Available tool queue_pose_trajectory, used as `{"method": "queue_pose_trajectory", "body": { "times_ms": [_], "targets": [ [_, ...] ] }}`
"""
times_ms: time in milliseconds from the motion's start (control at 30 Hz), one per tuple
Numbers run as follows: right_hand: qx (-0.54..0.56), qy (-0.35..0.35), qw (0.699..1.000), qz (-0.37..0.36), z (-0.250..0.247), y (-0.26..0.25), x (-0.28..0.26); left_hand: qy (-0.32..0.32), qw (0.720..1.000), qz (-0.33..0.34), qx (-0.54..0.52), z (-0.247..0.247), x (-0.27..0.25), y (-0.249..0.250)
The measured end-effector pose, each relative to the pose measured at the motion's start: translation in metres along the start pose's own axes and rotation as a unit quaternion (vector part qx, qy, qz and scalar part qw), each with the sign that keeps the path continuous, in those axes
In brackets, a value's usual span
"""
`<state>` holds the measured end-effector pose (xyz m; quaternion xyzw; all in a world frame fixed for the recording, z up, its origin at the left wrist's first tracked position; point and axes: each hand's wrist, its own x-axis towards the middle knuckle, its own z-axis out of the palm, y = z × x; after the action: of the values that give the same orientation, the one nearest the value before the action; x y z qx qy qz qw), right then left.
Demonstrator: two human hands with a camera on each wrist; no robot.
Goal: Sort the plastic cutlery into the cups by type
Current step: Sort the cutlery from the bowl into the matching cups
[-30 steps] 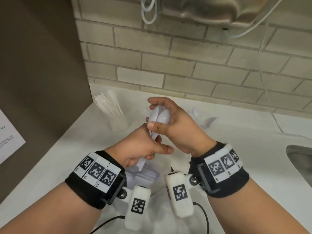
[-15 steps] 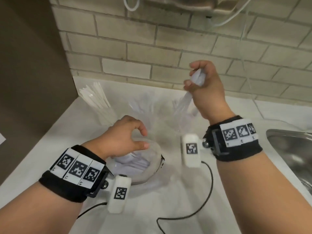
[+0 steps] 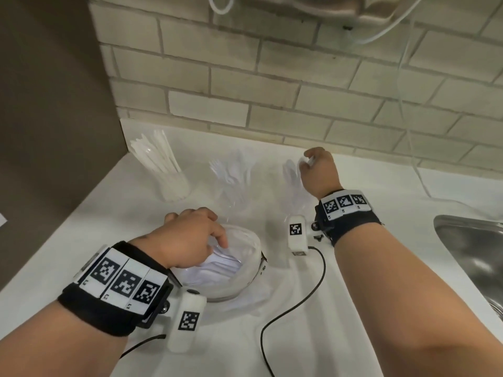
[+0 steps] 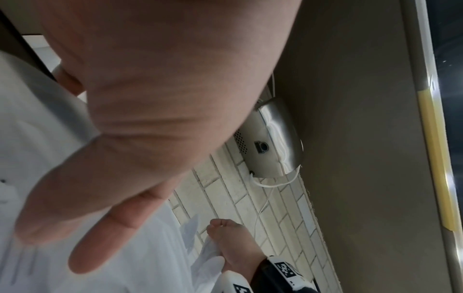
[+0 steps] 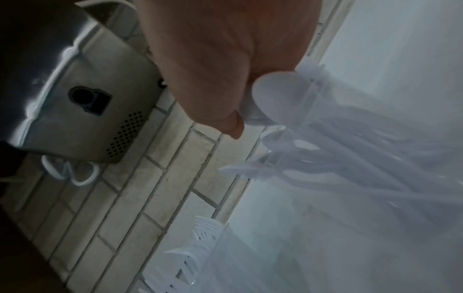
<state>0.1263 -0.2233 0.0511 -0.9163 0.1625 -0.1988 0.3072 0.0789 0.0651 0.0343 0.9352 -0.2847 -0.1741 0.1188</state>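
Three clear cups stand along the back of the white counter: knives (image 3: 168, 172) on the left, forks (image 3: 234, 175) in the middle, spoons (image 3: 292, 183) on the right. My right hand (image 3: 307, 159) is at the top of the spoon cup, its fingers curled round the bowls of some white spoons (image 5: 275, 95) whose handles reach down into the cup. Nearer me sits a round bowl (image 3: 250, 278) of mixed white cutlery. My left hand (image 3: 217, 238) reaches into it with relaxed fingers (image 4: 100, 228) touching the pile and gripping nothing.
A steel sink (image 3: 473, 254) is set into the counter on the right. Black cables (image 3: 294, 303) trail from the wrist cameras across the near counter. A metal dispenser (image 3: 313, 6) hangs on the brick wall above. A brown panel (image 3: 54, 104) closes off the left side.
My right hand has come down from above to the spoon cup with the spoons in it. My left hand has dropped from over the bowl into the cutlery pile.
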Motion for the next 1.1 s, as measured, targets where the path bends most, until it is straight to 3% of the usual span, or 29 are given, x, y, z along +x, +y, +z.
{"method": "queue_pose_trajectory", "body": {
  "times_ms": [167, 333, 467, 533, 667, 733, 800, 867, 1000, 1100],
  "targets": [
    [-0.101, -0.077, 0.992, 0.023, 0.0, -0.008, 0.005, -0.013, 1.0, -0.008, -0.005, 0.003, 0.004, -0.002],
    [-0.184, -0.092, 0.977, 0.056, 0.0, -0.021, -0.002, -0.031, 0.999, -0.011, 0.004, 0.007, 0.001, -0.008],
    [-0.181, -0.032, 0.982, -0.037, -0.016, -0.043, -0.019, -0.036, 0.999, 0.004, -0.013, 0.004, -0.013, -0.023],
    [-0.18, -0.045, 0.978, -0.095, -0.02, -0.064, -0.043, -0.021, 0.999, -0.001, -0.033, 0.005, -0.018, -0.03],
    [-0.121, -0.164, 0.961, -0.186, 0.002, -0.102, -0.11, 0.022, 0.999, -0.021, -0.044, 0.012, -0.021, -0.036],
    [-0.134, -0.282, 0.927, -0.209, 0.025, -0.107, -0.14, 0.009, 0.999, -0.028, -0.027, 0.015, -0.021, -0.035],
    [-0.215, -0.369, 0.876, -0.223, 0.047, -0.104, -0.158, -0.035, 0.998, -0.056, -0.007, 0.017, -0.024, -0.034],
    [-0.267, -0.401, 0.851, -0.211, 0.061, -0.096, -0.165, -0.081, 0.993, -0.084, 0.014, 0.018, -0.028, -0.035],
    [-0.271, -0.383, 0.858, -0.209, 0.071, -0.09, -0.168, -0.112, 0.989, -0.097, -0.004, 0.024, -0.032, -0.035],
    [-0.258, -0.386, 0.862, -0.201, 0.071, -0.091, -0.166, -0.084, 0.993, -0.08, -0.025, 0.024, -0.03, -0.033]
  ]
}}
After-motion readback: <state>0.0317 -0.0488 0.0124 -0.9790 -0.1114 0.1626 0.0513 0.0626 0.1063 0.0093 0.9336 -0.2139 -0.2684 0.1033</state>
